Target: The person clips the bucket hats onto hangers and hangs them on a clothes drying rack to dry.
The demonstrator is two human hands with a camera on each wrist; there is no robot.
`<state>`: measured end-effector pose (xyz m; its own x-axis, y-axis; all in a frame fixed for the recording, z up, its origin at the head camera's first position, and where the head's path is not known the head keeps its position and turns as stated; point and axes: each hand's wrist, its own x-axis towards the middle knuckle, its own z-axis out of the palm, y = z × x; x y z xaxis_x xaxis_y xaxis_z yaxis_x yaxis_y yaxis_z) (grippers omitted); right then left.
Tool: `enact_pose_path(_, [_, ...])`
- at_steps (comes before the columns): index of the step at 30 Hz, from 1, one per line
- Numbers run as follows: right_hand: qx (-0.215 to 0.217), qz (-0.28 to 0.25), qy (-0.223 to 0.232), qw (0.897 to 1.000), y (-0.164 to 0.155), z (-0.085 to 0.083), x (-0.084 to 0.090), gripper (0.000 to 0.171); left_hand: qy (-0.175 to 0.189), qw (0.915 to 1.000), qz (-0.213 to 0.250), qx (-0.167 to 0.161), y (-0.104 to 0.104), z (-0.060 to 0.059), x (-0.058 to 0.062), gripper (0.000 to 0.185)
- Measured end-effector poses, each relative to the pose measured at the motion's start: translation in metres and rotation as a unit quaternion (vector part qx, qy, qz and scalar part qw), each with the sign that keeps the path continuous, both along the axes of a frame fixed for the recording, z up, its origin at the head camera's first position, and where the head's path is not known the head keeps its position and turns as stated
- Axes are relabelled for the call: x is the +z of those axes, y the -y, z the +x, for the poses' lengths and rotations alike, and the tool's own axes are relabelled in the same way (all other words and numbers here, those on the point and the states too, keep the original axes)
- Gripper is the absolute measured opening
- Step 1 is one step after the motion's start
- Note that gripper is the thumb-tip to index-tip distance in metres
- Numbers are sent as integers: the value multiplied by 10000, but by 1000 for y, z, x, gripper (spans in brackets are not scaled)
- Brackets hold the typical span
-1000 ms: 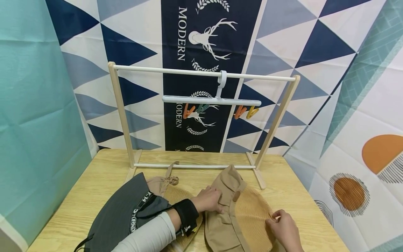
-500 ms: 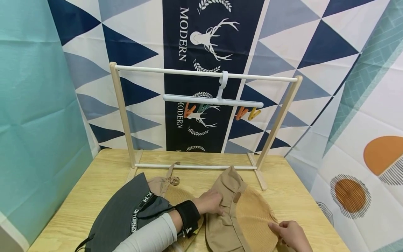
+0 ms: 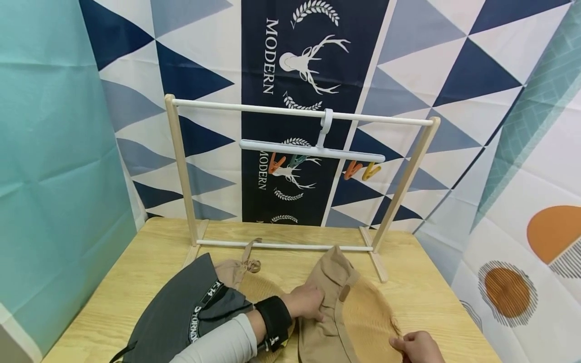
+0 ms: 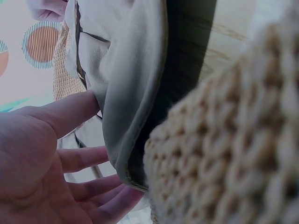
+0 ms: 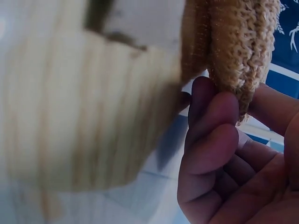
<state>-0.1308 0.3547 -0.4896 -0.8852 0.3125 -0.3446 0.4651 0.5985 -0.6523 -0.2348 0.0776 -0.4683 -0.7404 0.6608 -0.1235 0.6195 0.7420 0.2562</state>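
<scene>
- Grip: left hand [image 3: 307, 301] closed on the khaki cloth of the tan hat [image 3: 349, 312], thumb over a fold; right hand [image 3: 419, 348] pinches the straw brim edge at 5 o'clock of the hat.
- Tan hat lies flat on the counter [image 3: 136, 272], at 6 o'clock of the rack [image 3: 299, 113].
- Hanger [image 3: 313, 149] hangs on the rack rail; its clips [image 3: 277, 162] hold nothing.
- Grey hat [image 3: 181, 307] lies at 9 o'clock of the tan one.
- Judged: the hat is gripped but not lifted; hanging not yet started.

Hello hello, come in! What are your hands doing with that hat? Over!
Left hand gripping the tan hat at its cloth crown. Right hand pinching the straw brim edge. Grey hat lies beside it, touching nothing held. Over.
</scene>
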Motion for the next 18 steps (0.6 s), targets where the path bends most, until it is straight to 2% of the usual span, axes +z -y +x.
enact_pose_path(3, [20,72,-56,10000,0,0,-1,38,-88,9999,-115,-56,0,1,3,31])
enact_pose_path(9, [28,185,-121,9998,0,1,1,35,-53,10000,-25,-47,1,1,6,29])
enact_pose_path(18, [57,173,-1,9998,3,0,0,33,-152,9993,-264,-204,-1,0,2,30])
